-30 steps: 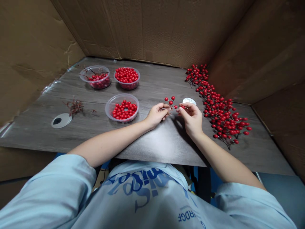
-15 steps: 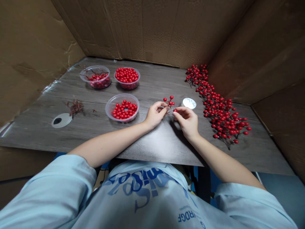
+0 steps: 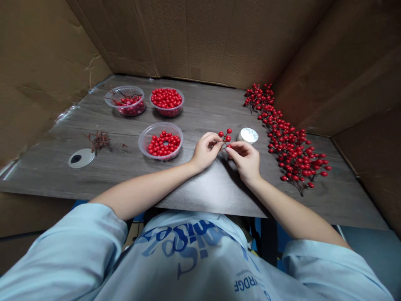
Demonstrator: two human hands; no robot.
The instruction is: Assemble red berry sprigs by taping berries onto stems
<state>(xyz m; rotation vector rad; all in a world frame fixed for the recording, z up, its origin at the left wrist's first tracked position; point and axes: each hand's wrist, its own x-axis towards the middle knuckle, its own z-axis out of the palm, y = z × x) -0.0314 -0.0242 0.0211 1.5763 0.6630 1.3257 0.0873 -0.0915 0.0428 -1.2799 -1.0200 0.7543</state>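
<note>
Between thumb and fingers my left hand (image 3: 206, 151) pinches a small artificial berry sprig (image 3: 226, 138), whose several red berries stick up past the fingertips. My right hand (image 3: 246, 160) is closed on a single red berry (image 3: 229, 146) at the lower side of the sprig; whether it sits on a stem tip is too small to tell. Left of my hands stands a clear bowl of loose red berries (image 3: 141, 146). Just beyond my right hand is a small round white-topped container (image 3: 249, 135).
A long pile of finished berry branches (image 3: 290, 148) lies along the right. Farther back are a bowl full of berries (image 3: 167, 110) and a bowl of berries with twigs (image 3: 131, 111). Bare brown stems (image 3: 99, 141) and a pale disc (image 3: 81, 158) lie left. Cardboard walls (image 3: 200, 42) enclose the table.
The sprig in my left hand has shifted slightly right and turned. The berry in my right hand, apart from the sprig's stems before, now meets them. The bowls have not moved.
</note>
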